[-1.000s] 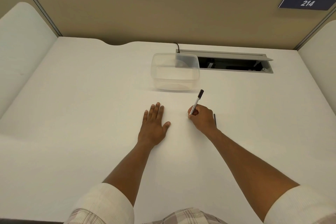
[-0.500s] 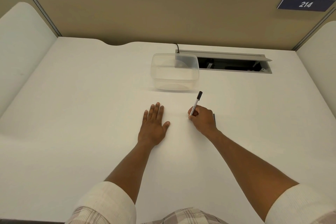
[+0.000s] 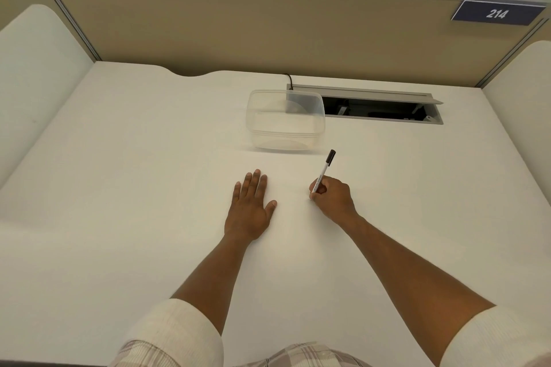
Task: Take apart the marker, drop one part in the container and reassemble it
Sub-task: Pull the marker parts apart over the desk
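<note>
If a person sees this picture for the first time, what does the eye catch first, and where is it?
First the two bare arms reaching over the white desk: the left hand lies flat, and the right hand grips a capped marker tilted up. Beyond them stands an empty clear container.

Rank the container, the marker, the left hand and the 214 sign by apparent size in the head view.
1. container
2. 214 sign and left hand: look alike, and the sign is farther
3. marker, partly hidden in the right hand
</note>
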Tool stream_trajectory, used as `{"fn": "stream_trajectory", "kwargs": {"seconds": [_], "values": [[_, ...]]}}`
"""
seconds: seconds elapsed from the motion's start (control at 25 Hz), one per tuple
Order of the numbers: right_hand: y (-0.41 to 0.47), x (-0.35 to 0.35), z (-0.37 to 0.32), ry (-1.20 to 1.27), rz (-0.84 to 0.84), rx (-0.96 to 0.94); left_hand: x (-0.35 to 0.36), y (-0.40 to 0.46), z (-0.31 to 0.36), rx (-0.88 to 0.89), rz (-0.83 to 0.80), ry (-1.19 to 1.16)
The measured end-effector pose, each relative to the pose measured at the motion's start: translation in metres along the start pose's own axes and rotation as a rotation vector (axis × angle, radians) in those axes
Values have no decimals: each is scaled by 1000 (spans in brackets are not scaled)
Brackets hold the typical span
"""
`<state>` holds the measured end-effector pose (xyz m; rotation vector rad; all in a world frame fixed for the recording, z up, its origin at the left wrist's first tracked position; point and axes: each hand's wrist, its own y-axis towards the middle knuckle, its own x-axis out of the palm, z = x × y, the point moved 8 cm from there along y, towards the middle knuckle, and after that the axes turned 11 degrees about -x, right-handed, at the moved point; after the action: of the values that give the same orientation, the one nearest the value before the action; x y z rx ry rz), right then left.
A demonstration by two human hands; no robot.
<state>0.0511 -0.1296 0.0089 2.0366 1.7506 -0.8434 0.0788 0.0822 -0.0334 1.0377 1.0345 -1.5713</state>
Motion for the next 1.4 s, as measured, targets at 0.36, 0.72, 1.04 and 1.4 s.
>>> {"fn": "stream_trajectory", "kwargs": {"seconds": [0.36, 0.72, 1.04, 1.4], "values": [[0, 0, -1, 22, -37, -1, -7, 2, 56, 113, -7, -165], [2, -4, -5, 8, -51, -10, -5, 5, 76, 151, -42, -274], [-3, -5, -9, 20, -56, -17, -7, 4, 77, 118, -41, -247], [-6, -5, -12, 101, -33, -26, -11, -1, 78, 153, -66, -220]]}}
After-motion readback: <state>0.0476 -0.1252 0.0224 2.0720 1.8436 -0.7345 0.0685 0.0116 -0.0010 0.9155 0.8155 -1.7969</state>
